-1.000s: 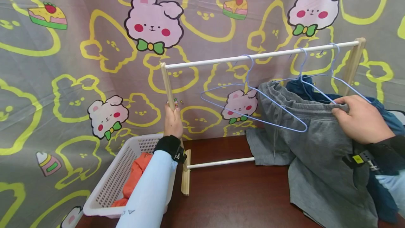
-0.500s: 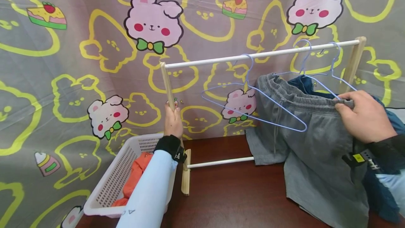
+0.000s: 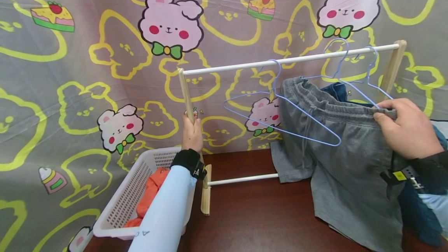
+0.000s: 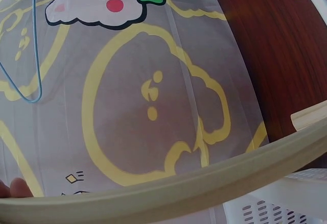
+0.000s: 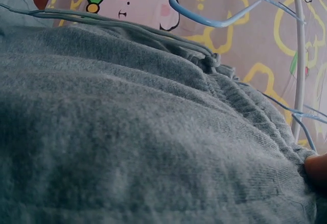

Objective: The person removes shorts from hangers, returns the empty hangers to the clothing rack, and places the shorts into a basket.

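- Dark red-brown tabletop (image 3: 259, 213) runs between the left post (image 3: 186, 92) and the gray shorts (image 3: 350, 158); the white basket (image 3: 127, 189) sits just left of that post.
- The front hanger (image 3: 308, 117) juts before the shorts' waistband, crowding that side; a dark blue garment (image 3: 418, 219) fills the room behind them.
- The middle hanger (image 3: 338, 71) has the top of its hook above the rail (image 3: 227, 67), a gap showing between.
- Hangers are thin lilac-blue wire, the post pale wood, the rail smooth and white, the basket perforated; orange cloth (image 3: 152, 193) lies rumpled inside.
- The shorts are soft, matte knit with a gathered waistband and knotted drawstring (image 5: 209, 63).
- The right hand (image 3: 407, 127) pinches the waistband's right end, thumb in front, at the middle hanger's arm; the shorts hang below and left of this grip.
- The left hand (image 3: 192, 133) grips the left post, well apart from the shorts.
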Demonstrator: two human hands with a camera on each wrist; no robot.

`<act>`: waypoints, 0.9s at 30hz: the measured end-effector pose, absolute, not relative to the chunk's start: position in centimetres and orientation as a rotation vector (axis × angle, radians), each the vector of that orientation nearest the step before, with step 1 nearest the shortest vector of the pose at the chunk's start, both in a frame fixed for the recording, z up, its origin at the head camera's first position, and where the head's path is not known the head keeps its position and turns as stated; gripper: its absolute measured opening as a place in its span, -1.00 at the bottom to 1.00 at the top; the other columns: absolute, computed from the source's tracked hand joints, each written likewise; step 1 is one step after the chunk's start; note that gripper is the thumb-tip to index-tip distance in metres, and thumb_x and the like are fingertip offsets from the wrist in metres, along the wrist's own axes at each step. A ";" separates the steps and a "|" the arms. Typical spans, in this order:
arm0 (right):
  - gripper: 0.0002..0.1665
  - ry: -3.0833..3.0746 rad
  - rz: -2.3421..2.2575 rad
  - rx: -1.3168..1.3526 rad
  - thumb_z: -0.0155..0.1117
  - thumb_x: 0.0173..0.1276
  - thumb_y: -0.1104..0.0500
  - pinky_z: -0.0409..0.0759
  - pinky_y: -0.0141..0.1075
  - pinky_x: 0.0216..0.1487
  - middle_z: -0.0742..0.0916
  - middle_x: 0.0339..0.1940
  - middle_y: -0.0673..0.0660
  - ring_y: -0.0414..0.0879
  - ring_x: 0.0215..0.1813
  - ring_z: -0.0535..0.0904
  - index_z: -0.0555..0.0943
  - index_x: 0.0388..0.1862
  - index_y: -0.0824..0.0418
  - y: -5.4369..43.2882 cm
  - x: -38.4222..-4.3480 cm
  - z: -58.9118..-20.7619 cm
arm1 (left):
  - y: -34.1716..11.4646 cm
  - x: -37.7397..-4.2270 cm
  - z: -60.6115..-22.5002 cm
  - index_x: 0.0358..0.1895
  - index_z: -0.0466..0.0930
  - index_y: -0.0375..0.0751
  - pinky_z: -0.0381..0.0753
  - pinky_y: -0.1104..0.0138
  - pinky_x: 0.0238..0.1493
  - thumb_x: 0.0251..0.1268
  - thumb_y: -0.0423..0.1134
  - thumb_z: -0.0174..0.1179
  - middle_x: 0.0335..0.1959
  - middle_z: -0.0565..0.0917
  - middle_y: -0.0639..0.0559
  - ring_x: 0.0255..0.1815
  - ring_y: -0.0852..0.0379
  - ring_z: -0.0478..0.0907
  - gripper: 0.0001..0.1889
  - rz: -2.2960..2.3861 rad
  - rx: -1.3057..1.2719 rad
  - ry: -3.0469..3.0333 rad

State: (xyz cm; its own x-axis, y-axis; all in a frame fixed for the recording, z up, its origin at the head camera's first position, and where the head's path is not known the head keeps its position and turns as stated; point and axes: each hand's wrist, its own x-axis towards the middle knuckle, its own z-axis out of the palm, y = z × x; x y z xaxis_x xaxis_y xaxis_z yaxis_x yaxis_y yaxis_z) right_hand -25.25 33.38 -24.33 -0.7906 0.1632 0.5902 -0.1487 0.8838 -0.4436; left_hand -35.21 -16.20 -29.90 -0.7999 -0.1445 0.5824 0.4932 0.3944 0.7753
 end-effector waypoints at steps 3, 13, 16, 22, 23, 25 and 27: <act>-0.60 -2.387 0.630 0.007 -0.05 0.59 0.23 0.15 0.43 0.23 0.36 0.20 0.59 0.55 0.27 0.23 0.39 0.14 0.58 33.5 -25.2 -24.3 | -16.3 -35.3 -29.9 0.49 0.02 -0.27 0.30 0.08 0.22 0.69 -0.24 -0.22 0.32 0.34 -0.28 0.16 -0.12 0.35 -0.55 -1.438 -0.312 -2.075; -0.61 -2.423 0.625 0.080 -0.04 0.59 0.24 0.17 0.43 0.16 0.37 0.18 0.60 0.57 0.23 0.23 0.39 0.15 0.59 33.5 -24.9 -25.6 | -16.4 -35.5 -30.1 0.45 0.07 -0.23 0.33 0.03 0.20 0.69 -0.23 -0.23 0.38 0.31 -0.32 0.20 -0.15 0.36 -0.59 -1.438 -0.324 -2.068; -0.63 -2.439 0.625 0.103 -0.02 0.59 0.25 0.19 0.40 0.13 0.38 0.16 0.59 0.55 0.20 0.25 0.41 0.13 0.58 33.5 -25.0 -26.2 | -16.3 -35.4 -30.1 0.44 0.07 -0.23 0.33 0.06 0.20 0.70 -0.24 -0.23 0.38 0.31 -0.30 0.20 -0.13 0.35 -0.60 -1.450 -0.326 -2.066; -0.70 -2.451 0.634 0.216 0.03 0.59 0.25 0.23 0.37 0.03 0.42 0.15 0.54 0.50 0.15 0.30 0.46 0.11 0.49 33.7 -25.3 -27.4 | -16.3 -35.4 -30.1 0.43 0.08 -0.25 0.34 0.10 0.08 0.69 -0.26 -0.22 0.27 0.36 -0.30 0.00 -0.12 0.36 -0.61 -1.461 -0.327 -2.055; -0.71 -2.455 0.636 0.238 0.03 0.59 0.25 0.23 0.36 0.03 0.42 0.15 0.53 0.48 0.14 0.31 0.47 0.10 0.47 33.7 -25.4 -27.6 | -16.3 -35.4 -30.0 0.43 0.09 -0.26 0.33 0.11 0.07 0.69 -0.26 -0.22 0.25 0.36 -0.31 -0.02 -0.13 0.36 -0.61 -1.462 -0.329 -2.053; -0.72 -2.469 0.635 0.278 0.06 0.58 0.26 0.25 0.36 0.02 0.44 0.15 0.51 0.46 0.13 0.33 0.48 0.10 0.44 33.6 -25.5 -27.9 | -16.3 -35.4 -30.0 0.42 0.10 -0.26 0.34 0.11 0.04 0.68 -0.27 -0.21 0.24 0.37 -0.31 -0.06 -0.13 0.36 -0.61 -1.457 -0.326 -2.051; -0.74 -2.480 0.629 0.316 0.08 0.56 0.27 0.26 0.36 0.03 0.46 0.14 0.50 0.45 0.12 0.34 0.49 0.09 0.42 33.4 -25.5 -28.2 | -16.4 -35.4 -29.9 0.42 0.10 -0.26 0.33 0.12 0.05 0.68 -0.28 -0.21 0.26 0.36 -0.30 -0.04 -0.13 0.36 -0.62 -1.453 -0.319 -2.052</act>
